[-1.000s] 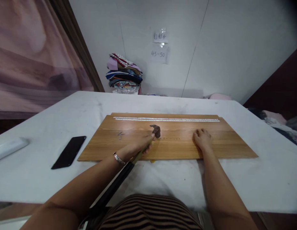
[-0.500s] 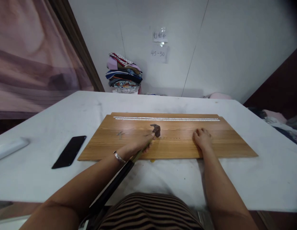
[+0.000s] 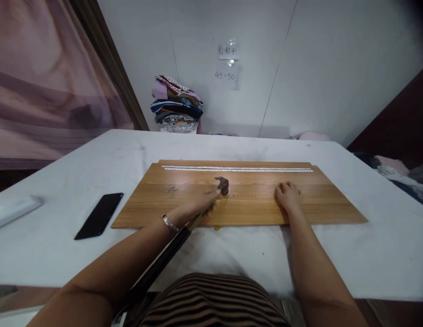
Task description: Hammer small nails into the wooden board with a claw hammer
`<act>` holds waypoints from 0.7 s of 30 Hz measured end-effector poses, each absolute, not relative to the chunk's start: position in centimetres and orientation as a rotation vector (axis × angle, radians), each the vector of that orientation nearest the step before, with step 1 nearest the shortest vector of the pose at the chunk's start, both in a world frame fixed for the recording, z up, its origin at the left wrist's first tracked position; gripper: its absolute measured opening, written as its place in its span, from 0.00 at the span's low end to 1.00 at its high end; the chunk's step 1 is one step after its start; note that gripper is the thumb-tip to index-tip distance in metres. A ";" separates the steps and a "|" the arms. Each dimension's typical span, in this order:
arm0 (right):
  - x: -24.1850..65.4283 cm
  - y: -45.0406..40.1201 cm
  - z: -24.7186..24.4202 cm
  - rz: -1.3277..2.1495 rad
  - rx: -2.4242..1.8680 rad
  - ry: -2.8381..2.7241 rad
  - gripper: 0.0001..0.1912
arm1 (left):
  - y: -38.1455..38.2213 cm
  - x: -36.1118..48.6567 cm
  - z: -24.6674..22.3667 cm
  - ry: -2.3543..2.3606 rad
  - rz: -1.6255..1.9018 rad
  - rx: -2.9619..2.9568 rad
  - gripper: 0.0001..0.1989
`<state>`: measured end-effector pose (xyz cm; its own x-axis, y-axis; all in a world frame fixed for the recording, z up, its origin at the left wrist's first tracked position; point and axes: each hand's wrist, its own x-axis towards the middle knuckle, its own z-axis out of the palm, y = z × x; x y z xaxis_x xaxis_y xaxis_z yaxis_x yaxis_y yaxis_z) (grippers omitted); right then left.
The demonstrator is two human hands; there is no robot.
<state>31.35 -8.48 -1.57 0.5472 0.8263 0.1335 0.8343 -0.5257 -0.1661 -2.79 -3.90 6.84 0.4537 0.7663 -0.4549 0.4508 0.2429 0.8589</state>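
My left hand (image 3: 206,203) is closed around the shaft of a hammer (image 3: 222,185) near its dark metal head. The head is at the middle of a brown wooden board (image 3: 252,213), and the black grip slants back under my forearm. Beside the head, a row of small dark nails or marks (image 3: 243,196) runs to the right. A few loose nails (image 3: 171,191) lie on the board's left part. On the right part rests my right hand (image 3: 289,197), its fingers curled in and no object visible in it.
Two white measuring strips (image 3: 238,169) lie along the board's far edge. A black phone (image 3: 99,216) and a white roll-like object (image 3: 15,211) are to the left on the white table (image 3: 228,254). Folded cloths (image 3: 177,106) are stacked by the wall behind.
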 end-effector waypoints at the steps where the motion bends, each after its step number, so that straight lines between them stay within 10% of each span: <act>1: 31.4 -8.5 -1.6 -0.059 -2.570 -1.401 0.21 | -3.9 -2.8 6.6 1.170 0.298 1.392 0.20; 21: 31.3 -8.6 -1.5 -0.074 -2.579 -1.419 0.21 | -4.0 -2.7 6.8 1.188 0.269 1.399 0.20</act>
